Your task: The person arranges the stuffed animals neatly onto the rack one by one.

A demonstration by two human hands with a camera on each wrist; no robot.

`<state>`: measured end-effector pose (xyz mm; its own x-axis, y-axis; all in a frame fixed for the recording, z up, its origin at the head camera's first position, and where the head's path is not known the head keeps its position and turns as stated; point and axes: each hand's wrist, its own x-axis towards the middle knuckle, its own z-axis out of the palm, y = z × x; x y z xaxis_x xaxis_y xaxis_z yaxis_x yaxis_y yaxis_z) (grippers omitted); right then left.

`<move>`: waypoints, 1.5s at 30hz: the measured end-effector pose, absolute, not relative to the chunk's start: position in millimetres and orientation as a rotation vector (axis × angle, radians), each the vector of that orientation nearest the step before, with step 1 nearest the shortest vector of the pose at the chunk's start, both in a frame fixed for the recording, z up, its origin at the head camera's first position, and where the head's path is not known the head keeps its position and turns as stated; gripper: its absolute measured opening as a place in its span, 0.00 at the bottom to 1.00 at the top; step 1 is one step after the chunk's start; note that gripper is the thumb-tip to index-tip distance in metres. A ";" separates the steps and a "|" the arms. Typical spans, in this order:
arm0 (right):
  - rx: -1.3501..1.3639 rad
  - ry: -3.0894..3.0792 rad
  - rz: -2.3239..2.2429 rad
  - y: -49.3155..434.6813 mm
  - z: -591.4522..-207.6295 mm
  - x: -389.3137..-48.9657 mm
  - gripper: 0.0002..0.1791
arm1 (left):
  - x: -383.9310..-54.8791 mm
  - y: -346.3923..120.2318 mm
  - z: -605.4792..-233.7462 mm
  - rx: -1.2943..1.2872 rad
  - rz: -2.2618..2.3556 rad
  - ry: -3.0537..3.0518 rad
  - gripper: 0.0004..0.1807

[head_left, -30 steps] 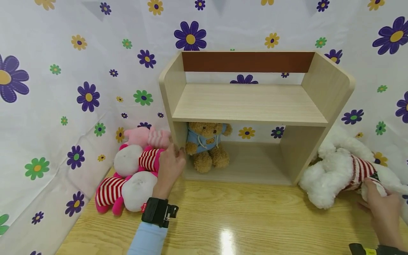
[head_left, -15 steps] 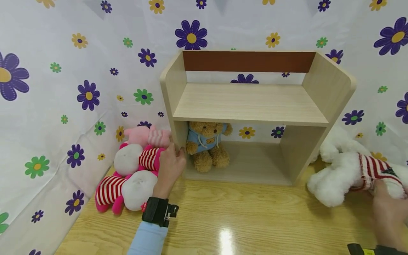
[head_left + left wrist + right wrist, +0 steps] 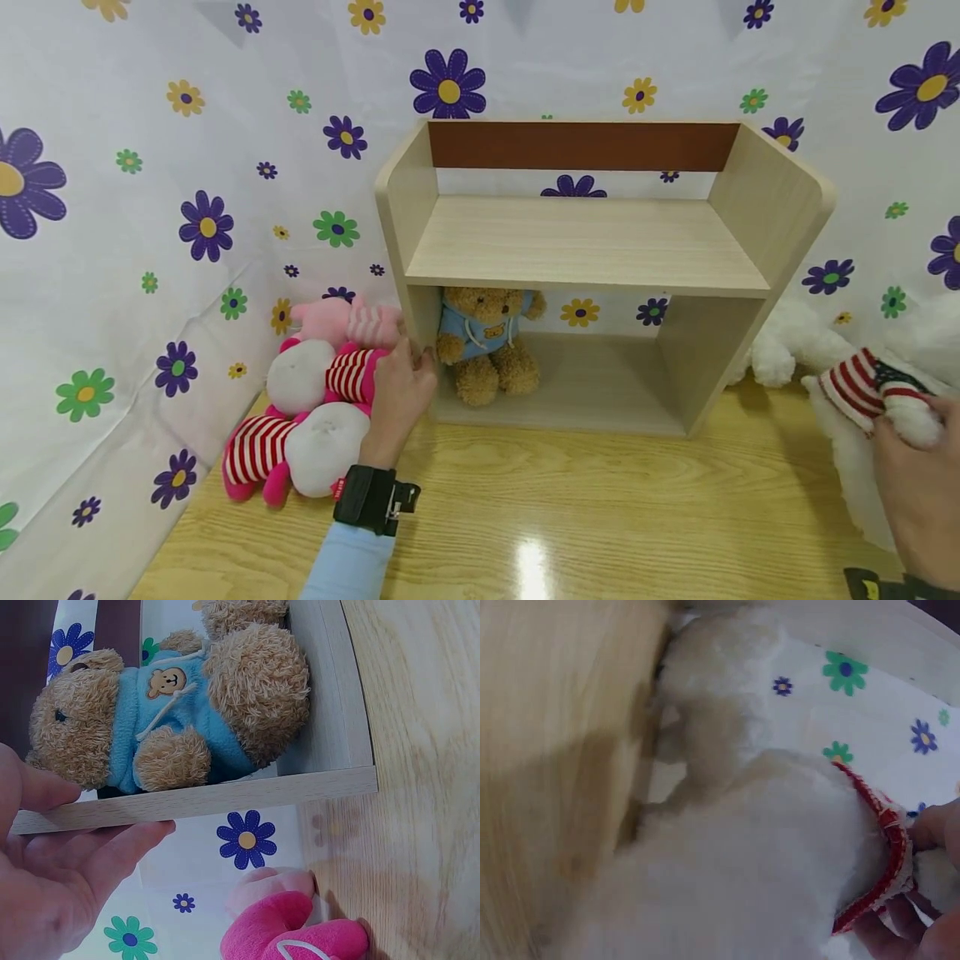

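My left hand (image 3: 401,400) holds the left side panel of a small wooden shelf (image 3: 585,242). In the left wrist view its thumb lies on the panel's inner face and its fingers on the outer face. Just inside that panel, a brown teddy bear (image 3: 487,342) in a blue hoodie sits in the lower compartment. At the far right my right hand (image 3: 918,492) grips a white plush toy (image 3: 727,877) by an arm. This toy wears a red-and-white striped sweater (image 3: 855,392) and hangs tilted, partly hidden behind the hand.
Left of the shelf lie a pink plush toy (image 3: 326,321) and two pink-and-white ones with striped bodies, the front one (image 3: 326,450) nearest. Another white plush toy (image 3: 798,337) lies against the shelf's right side. Flower-printed cloth hangs behind the wooden table (image 3: 585,508).
My right hand has drawn the white plush toy rightward, away from the shelf, and turned it, uncovering the other white toy behind. The left hand and shelf have stayed in place.
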<state>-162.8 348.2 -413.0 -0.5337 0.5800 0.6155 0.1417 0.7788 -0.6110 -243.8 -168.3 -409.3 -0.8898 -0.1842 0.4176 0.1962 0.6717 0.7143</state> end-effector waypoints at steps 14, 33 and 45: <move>0.163 -2.531 0.633 346.0 -438.9 -176.2 0.26 | -242.8 -167.5 -408.8 -0.013 -1.123 -2.427 0.10; -0.192 -2.911 0.828 373.9 -435.5 -173.0 0.51 | -244.4 -167.3 -411.0 0.000 -1.075 -2.424 0.11; 0.154 -2.712 0.708 371.7 -452.7 -183.0 0.54 | -244.0 -167.5 -410.6 0.007 -1.061 -2.412 0.08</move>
<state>-183.0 371.7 -452.7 -0.9386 -0.0204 0.3443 -0.1861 0.8703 -0.4559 -244.0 -167.5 -410.6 -0.8745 -0.1996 0.4421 0.1910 0.6961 0.6920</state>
